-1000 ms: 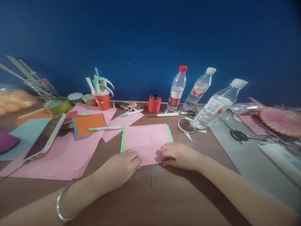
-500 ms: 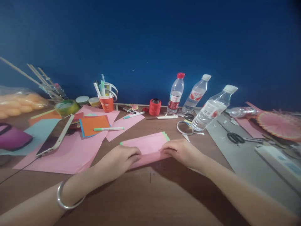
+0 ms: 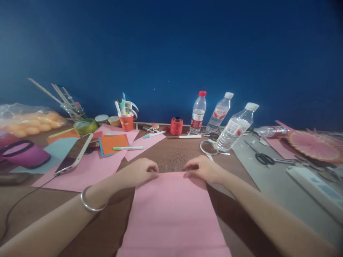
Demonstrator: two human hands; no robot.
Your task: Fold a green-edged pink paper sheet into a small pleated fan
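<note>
A long pink sheet of paper lies before me, running from its far edge down past the bottom of the view, with faint creases across it. At the far left corner my left hand is closed, fingers curled and pinching the paper's edge. My right hand pinches the same edge near the far right corner. A short stretch of that edge shows between the two hands. Small dark specks are scattered on the tabletop just beyond it.
Bottles stand at the back right, with a tape ring by them. Scissors and a power strip lie at right. A phone, pink sheets, orange paper and a marker lie left. Behind are a pen cup and red thread spool.
The pink paper, seen earlier as a short folded strip with green edges, now stretches toward me as a long sheet. Both hands are now at its far edge; the view has shifted slightly.
</note>
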